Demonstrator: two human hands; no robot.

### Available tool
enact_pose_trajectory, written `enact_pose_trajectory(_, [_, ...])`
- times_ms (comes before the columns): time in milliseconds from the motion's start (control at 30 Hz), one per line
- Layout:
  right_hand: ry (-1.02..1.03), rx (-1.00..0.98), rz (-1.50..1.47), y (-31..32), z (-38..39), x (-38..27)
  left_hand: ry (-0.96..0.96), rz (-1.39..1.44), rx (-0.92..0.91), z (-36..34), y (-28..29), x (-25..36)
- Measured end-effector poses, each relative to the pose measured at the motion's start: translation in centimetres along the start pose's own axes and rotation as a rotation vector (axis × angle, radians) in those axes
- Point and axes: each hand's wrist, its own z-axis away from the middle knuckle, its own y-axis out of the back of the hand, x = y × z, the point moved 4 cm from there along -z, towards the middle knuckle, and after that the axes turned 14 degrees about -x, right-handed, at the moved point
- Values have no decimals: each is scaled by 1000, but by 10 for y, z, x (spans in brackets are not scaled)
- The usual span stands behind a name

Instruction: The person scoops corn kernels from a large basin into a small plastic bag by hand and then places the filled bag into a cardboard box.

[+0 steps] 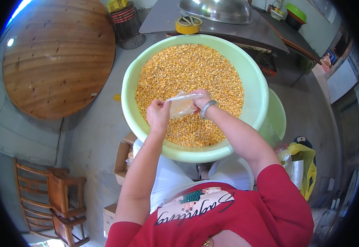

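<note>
Over a wide pale green tub [128, 108] of yellow corn kernels [187, 66], I hold a small see-through plastic bag [182, 106] between both hands. My left hand [158, 116] is closed, thumb and fingertips pinching the bag's left edge. At the bag's other end, my right hand [202, 100] grips it, with some fingers hidden behind the film. A silvery bracelet [208, 108] circles my right wrist. The bag hangs just above the corn and looks flat, with no kernels visible inside.
A grey table [159, 18] beyond the tub bears a yellow tape roll [188, 25], scissors and a metal bowl [220, 10]. Another green basin [277, 115] and a yellow plastic bag [307, 166] stand right. Cardboard boxes [121, 164], wooden chairs [60, 197] and a round tabletop [60, 57] are left.
</note>
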Motion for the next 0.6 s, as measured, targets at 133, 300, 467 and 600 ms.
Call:
enact_pose_trajectory(133, [59, -218, 148, -10, 5, -9, 204, 712, -208, -9, -13, -33])
enact_pose_trajectory(300, [156, -250, 231, -17, -2, 1, 166, 951, -388, -5, -24, -17])
enact_pose_trajectory(467, [50, -119, -455, 6, -13, 2, -3, 228, -552, 4, -27, -5])
enact_pose_trajectory(600, [26, -34, -334, 23, -3, -5, 32, -199, -203, 8, -13, 7])
